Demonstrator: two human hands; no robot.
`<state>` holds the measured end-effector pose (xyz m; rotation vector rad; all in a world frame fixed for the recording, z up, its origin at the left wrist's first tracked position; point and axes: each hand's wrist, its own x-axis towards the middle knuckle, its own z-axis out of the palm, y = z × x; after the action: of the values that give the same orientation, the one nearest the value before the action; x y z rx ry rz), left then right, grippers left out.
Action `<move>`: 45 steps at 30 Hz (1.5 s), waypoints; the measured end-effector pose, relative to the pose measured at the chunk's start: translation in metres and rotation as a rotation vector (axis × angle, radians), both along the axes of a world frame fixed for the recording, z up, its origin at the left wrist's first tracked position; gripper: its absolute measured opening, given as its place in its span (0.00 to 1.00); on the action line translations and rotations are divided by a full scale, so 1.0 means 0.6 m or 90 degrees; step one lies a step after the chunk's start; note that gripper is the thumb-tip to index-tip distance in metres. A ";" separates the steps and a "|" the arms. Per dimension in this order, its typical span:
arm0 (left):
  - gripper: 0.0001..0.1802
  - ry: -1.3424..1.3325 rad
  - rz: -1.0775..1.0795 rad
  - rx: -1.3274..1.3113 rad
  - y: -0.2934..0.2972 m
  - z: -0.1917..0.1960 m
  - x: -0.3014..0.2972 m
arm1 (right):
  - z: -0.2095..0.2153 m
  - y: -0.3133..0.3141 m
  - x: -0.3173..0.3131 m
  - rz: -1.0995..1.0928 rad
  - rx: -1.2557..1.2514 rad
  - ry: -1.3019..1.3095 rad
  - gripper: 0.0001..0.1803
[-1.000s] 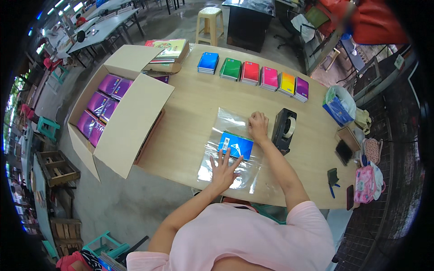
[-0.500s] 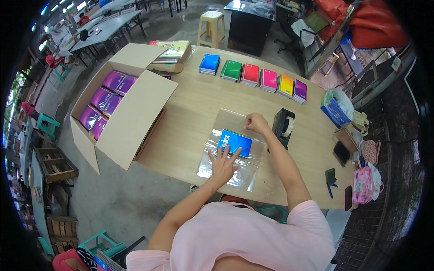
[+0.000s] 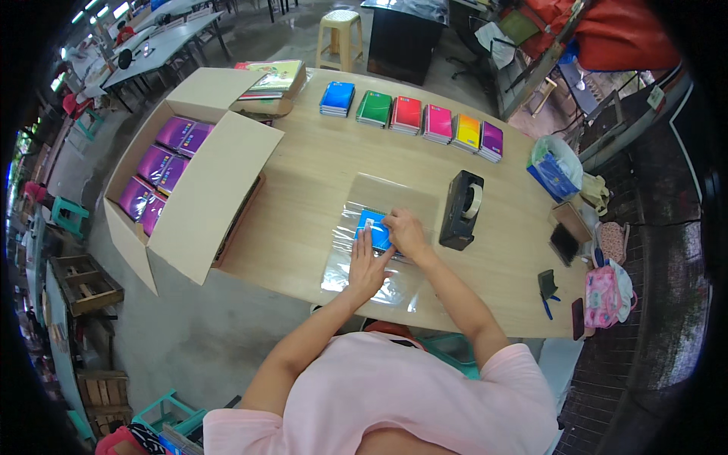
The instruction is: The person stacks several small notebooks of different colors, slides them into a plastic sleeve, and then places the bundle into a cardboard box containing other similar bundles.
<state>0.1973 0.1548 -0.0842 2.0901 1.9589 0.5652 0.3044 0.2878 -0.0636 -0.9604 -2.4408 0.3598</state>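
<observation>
Both hands are down on the blue notebook (image 3: 381, 240), and it lies on the clear plastic film (image 3: 394, 196), near the front edge of the table (image 3: 303, 167). The left hand (image 3: 367, 271) is laid out flat, its grip unclenched, fingers straight and reaching onto the cover. Over the other side goes the right hand (image 3: 406, 233), fingers bent in a narrow grip at the notebook's right part; whether anything is pinched there, I can't tell.

So how far along are we? The placing looks done: notebook down, film spread out beyond it at the far and near ends. Whether it's on top of the film or inside a layer, the shine won't say. No closed wrapping shows around it, so I'd call this one part-way at best. The tape dispenser (image 3: 456, 211) stands just to the right, with neither hand on it.

Along the far side, six stacks of notebooks wait untouched: blue (image 3: 336, 99), green, red, pink, yellow, purple. And over on the left, the open cardboard box (image 3: 235, 167) already carries glossy purple packs (image 3: 161, 168), neatly in rows!
</observation>
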 end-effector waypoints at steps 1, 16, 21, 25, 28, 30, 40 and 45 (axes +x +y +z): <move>0.33 -0.037 -0.002 -0.021 0.003 -0.003 0.002 | -0.002 -0.011 -0.001 -0.029 -0.016 0.005 0.07; 0.28 0.100 0.011 -0.026 0.022 -0.032 0.007 | -0.028 -0.055 -0.027 -0.150 -0.024 0.038 0.06; 0.34 -0.025 0.053 0.046 0.028 -0.049 0.016 | -0.029 -0.067 -0.039 -0.152 -0.019 0.013 0.06; 0.35 -0.023 0.075 0.056 0.038 -0.050 0.019 | -0.040 -0.075 -0.033 -0.119 0.019 -0.067 0.14; 0.32 0.019 0.030 -0.077 0.020 -0.021 -0.003 | -0.033 -0.093 -0.017 -0.077 0.038 -0.090 0.20; 0.31 0.039 0.016 -0.024 -0.020 -0.023 -0.037 | -0.002 -0.105 -0.013 -0.040 0.016 -0.088 0.21; 0.20 0.011 -0.131 0.144 0.050 -0.033 -0.114 | -0.032 -0.106 0.027 0.009 0.070 -0.004 0.17; 0.20 0.012 -0.047 0.161 0.034 -0.023 -0.094 | 0.037 -0.045 0.142 -0.372 0.076 0.231 0.06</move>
<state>0.1407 0.1751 -0.0982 2.3130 1.8958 0.8186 0.3894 0.2608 -0.0411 -1.3586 -1.7429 0.1592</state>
